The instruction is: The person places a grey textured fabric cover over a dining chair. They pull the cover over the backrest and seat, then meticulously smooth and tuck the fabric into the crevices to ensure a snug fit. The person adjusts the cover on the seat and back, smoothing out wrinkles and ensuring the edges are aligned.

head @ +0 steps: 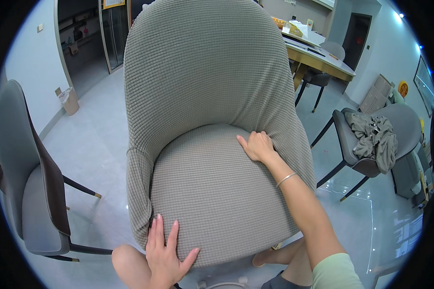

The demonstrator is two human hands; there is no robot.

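Right in front of me stands a dining chair dressed in a grey-beige stretch waffle-knit cover [206,65]. The cover's seat part [217,195] lies mostly smooth, while creases run down the backrest at its lower right. My left hand [166,249] rests flat on the seat's front left corner, fingers spread, holding nothing. At the rear right of the seat my right hand [257,144] presses into the seam between seat and backrest. Its thumb points out, and its other fingertips are hidden in the fold.
A bare grey chair [43,202] stands at left. On another chair [407,126] at right lies a crumpled grey cover [374,139]. Behind are a table [332,65] bearing a knife [315,52] and tissue box [298,30], plus a waste bin [69,101].
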